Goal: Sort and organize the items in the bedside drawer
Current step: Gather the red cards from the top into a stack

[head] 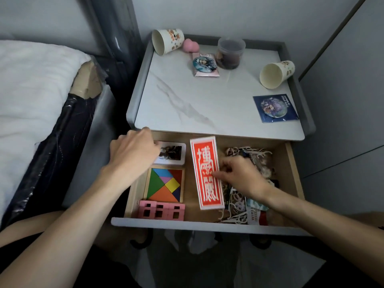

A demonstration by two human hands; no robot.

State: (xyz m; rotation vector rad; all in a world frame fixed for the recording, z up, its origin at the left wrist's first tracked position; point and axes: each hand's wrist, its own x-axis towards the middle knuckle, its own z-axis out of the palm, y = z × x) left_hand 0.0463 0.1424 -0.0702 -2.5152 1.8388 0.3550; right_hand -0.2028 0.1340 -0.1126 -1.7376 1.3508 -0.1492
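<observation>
Red box (206,173) in open drawer (207,224).
My right hand (241,175) pinches its edge: long, red, white characters. Left hand (133,151): hold unclear.

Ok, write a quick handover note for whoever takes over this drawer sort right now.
The left hand is curled over the left end of the card stack at the back left of the drawer; whether it grips is hidden.
The right hand pinches the right edge of the red box, mid-drawer.
Done: the tangram tray and pink blocks sit lined up along the left side, in front of the cards.
Left: place the red box, then sort the floss picks and packets jumbled on the right.
</observation>
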